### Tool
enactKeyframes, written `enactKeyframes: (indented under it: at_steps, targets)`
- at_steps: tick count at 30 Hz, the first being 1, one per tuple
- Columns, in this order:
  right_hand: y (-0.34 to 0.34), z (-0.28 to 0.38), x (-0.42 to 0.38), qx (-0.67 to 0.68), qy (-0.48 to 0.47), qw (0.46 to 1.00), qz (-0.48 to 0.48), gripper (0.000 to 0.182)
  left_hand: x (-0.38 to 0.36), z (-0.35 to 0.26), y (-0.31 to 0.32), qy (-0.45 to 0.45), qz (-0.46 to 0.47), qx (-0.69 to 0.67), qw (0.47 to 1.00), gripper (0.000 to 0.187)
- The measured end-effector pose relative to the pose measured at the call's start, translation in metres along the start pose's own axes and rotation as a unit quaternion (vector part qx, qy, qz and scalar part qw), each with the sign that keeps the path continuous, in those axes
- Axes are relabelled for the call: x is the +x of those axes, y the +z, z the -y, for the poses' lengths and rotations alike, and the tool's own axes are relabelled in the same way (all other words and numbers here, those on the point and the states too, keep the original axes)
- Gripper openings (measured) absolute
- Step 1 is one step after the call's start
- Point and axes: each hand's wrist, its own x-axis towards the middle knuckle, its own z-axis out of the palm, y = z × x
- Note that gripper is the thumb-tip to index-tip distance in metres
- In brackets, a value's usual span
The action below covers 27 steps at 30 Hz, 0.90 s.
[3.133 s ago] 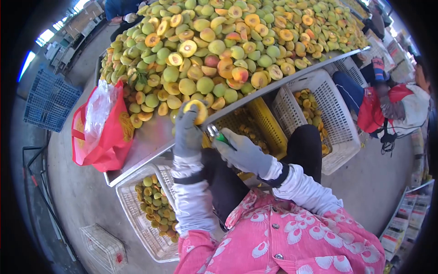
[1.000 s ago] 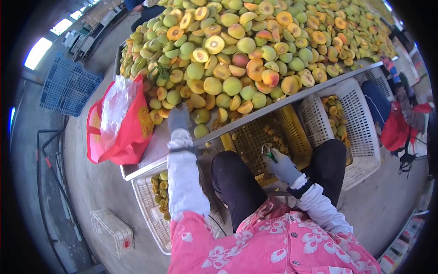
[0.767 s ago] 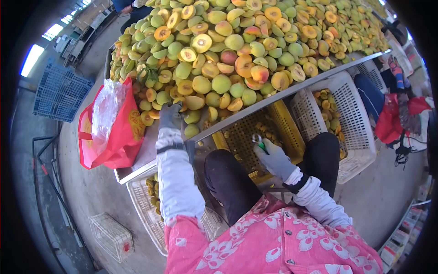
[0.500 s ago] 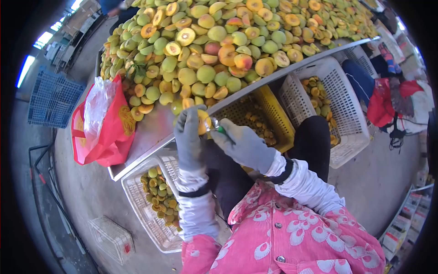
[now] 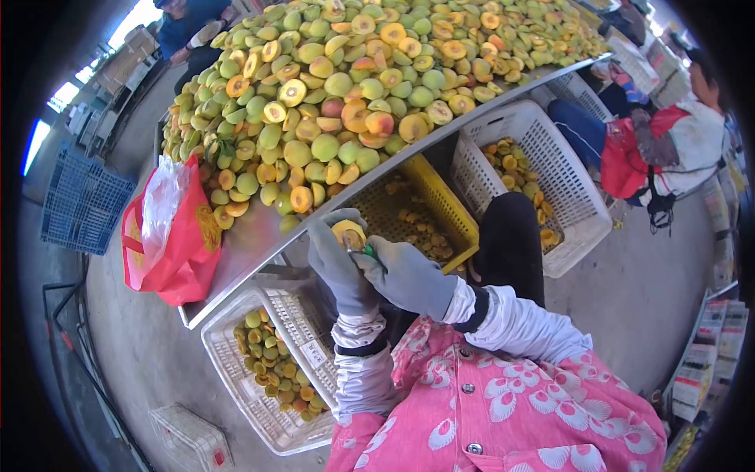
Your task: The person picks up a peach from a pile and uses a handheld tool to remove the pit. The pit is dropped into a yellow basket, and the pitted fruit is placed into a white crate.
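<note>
In the head view, my left hand [image 5: 334, 267], in a grey glove, grips a halved peach [image 5: 348, 233] with its cut yellow-orange face turned up. My right hand [image 5: 413, 277], also gloved, is closed around a small tool with a green handle [image 5: 370, 251]. The tool's metal end meets the cut side of the fruit; its exact shape is hidden. Ahead of both hands, a large heap of halved peaches [image 5: 330, 118] covers the metal table [image 5: 259, 250]. Some halves show pale or brown centres.
Below the table stand a yellow crate [image 5: 464, 228] with scraps, and white crates of peach halves at right [image 5: 578, 189] and left [image 5: 228, 370]. A red bag [image 5: 185, 252] leans at the table's left corner. Other people sit at upper left [image 5: 185, 35] and right [image 5: 684, 134].
Both hands have come lower and nearer my body, with the peach half and tool still held together. The view has shifted, showing more of the people at the sides.
</note>
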Motion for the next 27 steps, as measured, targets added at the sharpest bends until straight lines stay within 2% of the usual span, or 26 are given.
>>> enactKeyframes:
  at_steps: [1,2,3,4,5,6,9,10,11,12,14,15,16,17,18,19,20,21,22,23,24,25,26,27]
  targets:
    - [-0.011,0.013,0.0,-0.006,-0.001,1.0,-0.006,0.042,-0.002,-0.006,0.002,0.023,0.006,0.017,1.0,0.051]
    - [-0.029,0.037,0.004,0.098,0.174,0.973,0.117,0.046,-0.004,-0.006,-0.001,0.026,0.009,0.009,1.0,0.051]
    - [-0.04,0.051,0.002,0.198,0.34,0.889,0.233,0.051,-0.005,-0.005,-0.007,-0.072,0.045,-0.035,0.996,0.052]
    - [-0.043,0.047,-0.002,0.191,0.335,0.894,0.229,0.051,-0.005,-0.004,-0.011,-0.166,0.082,-0.079,0.98,0.053]
    - [-0.045,0.038,-0.006,0.341,0.362,0.818,0.287,0.052,-0.004,-0.006,-0.011,-0.187,0.101,-0.103,0.972,0.056]
    - [-0.044,0.033,-0.011,0.48,0.38,0.714,0.339,0.053,-0.004,-0.005,-0.013,-0.18,0.1,-0.109,0.973,0.056]
    - [-0.035,0.034,-0.022,0.506,0.379,0.71,0.309,0.052,-0.01,0.003,-0.02,-0.21,0.169,-0.196,0.943,0.059]
    - [-0.03,0.028,-0.023,0.525,0.373,0.705,0.297,0.052,-0.013,0.018,-0.021,-0.212,0.146,-0.231,0.938,0.059]
    - [-0.019,0.0,-0.024,0.589,0.33,0.666,0.318,0.052,-0.014,0.042,-0.018,-0.234,0.059,-0.264,0.934,0.059]
    - [-0.015,0.005,-0.028,0.585,0.333,0.667,0.32,0.052,-0.017,0.059,-0.018,-0.259,-0.031,-0.294,0.92,0.059]
    - [-0.011,0.013,-0.031,0.505,0.331,0.781,0.16,0.046,-0.019,0.055,-0.029,-0.293,-0.054,-0.267,0.916,0.057]
    - [-0.003,0.001,-0.028,0.347,0.36,0.86,0.102,0.046,-0.021,0.054,-0.032,-0.329,-0.072,-0.232,0.913,0.055]
    - [0.005,-0.018,-0.03,0.345,0.366,0.858,0.101,0.046,-0.024,0.057,-0.032,-0.334,-0.073,-0.232,0.91,0.055]
    - [0.013,-0.033,-0.032,0.128,0.215,0.967,0.055,0.043,-0.026,0.06,-0.031,-0.253,-0.071,-0.202,0.944,0.051]
    - [0.019,-0.047,-0.032,-0.098,0.043,0.994,0.006,0.041,-0.024,0.062,-0.029,-0.166,-0.069,-0.167,0.969,0.048]
    - [0.015,-0.017,-0.028,-0.131,0.109,0.984,0.046,0.025,-0.021,0.063,-0.023,-0.205,-0.114,-0.232,0.944,0.033]
    - [0.022,-0.03,-0.024,-0.128,0.105,0.985,0.056,0.025,-0.023,0.056,-0.022,-0.203,-0.124,-0.229,0.944,0.033]
    - [0.032,-0.052,-0.019,-0.157,0.15,0.975,0.039,0.024,-0.029,0.048,-0.024,-0.16,-0.109,-0.065,0.979,0.027]
    - [0.038,-0.067,-0.013,-0.187,0.192,0.963,0.022,0.022,-0.033,0.042,-0.028,-0.116,-0.093,0.103,0.983,0.021]
    - [0.028,-0.078,-0.009,-0.262,0.172,0.948,0.046,0.023,-0.039,0.044,-0.036,-0.004,-0.122,0.22,0.968,0.012]
    - [0.024,-0.12,-0.002,-0.571,-0.009,0.801,0.178,0.029,-0.041,0.041,-0.05,0.107,-0.148,0.249,0.951,0.011]
    - [0.017,-0.129,0.002,-0.447,0.122,0.878,0.117,0.031,-0.043,0.025,-0.066,0.132,-0.171,0.287,0.933,0.01]
    - [0.014,-0.136,0.009,-0.308,0.251,0.916,0.057,0.032,-0.042,0.02,-0.093,0.12,-0.174,0.345,0.915,0.011]
    - [0.012,-0.136,0.009,-0.3,0.254,0.917,0.072,0.032,-0.041,0.023,-0.128,0.071,-0.188,0.438,0.876,0.017]
